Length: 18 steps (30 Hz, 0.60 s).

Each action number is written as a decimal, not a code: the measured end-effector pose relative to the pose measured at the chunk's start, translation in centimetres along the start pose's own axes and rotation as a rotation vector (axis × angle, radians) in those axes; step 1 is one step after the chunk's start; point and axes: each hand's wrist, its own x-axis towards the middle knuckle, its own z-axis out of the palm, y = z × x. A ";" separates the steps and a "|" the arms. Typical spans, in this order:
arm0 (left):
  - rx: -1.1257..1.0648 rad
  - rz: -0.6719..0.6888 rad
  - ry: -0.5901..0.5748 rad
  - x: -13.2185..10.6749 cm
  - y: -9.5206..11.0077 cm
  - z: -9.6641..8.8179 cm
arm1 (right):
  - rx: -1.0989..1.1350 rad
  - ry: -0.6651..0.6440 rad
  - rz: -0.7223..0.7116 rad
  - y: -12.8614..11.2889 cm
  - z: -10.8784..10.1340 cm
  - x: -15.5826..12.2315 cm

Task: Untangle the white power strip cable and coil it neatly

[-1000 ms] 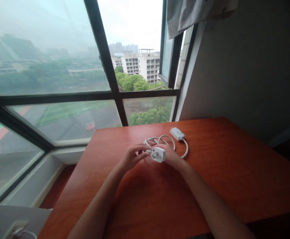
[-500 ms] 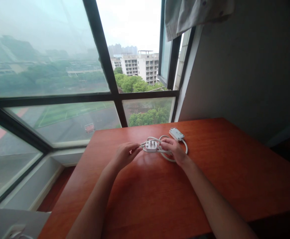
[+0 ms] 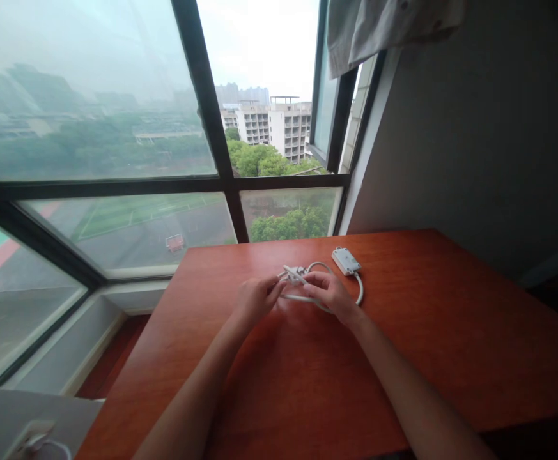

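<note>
A white power cord (image 3: 300, 298) lies in loose loops near the far side of the reddish-brown table (image 3: 307, 377). My left hand (image 3: 258, 297) is closed, thumb and fingertips pinching the cord at the left of the bundle. On the right of it, my right hand (image 3: 330, 291) grips the cord too, fingers closed round a strand. Between the hands shows a white plug (image 3: 298, 273), partly covered by cord. Beyond my right hand rests a white power strip (image 3: 346, 260), its cord curving from its near end back to the loops.
A dark-framed window (image 3: 225, 183) stands along the table's far and left sides, one pane swung outward. To the right is a grey wall (image 3: 446, 140). A curtain (image 3: 384, 32) hangs at the top. At lower left is a wall socket (image 3: 32, 441) with a white cord.
My left hand has moved right, closer to my right hand. The plug's prongs faced up before; now cord crosses over the plug. The power strip still lies on the table.
</note>
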 end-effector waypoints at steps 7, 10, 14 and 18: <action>-0.257 -0.138 0.054 0.1 -0.3 1.9 | -0.284 -0.008 -0.140 0.9 0.9 -0.2; -0.382 -0.163 0.024 0.1 -0.2 2.5 | -0.359 -0.012 -0.183 0.7 1.3 -0.4; -0.619 -0.145 -0.032 0.2 -0.3 2.6 | -0.387 -0.027 -0.189 0.4 1.5 -0.6; -0.838 -0.159 -0.071 0.3 -0.2 2.1 | -0.401 -0.023 -0.204 0.6 1.5 -0.5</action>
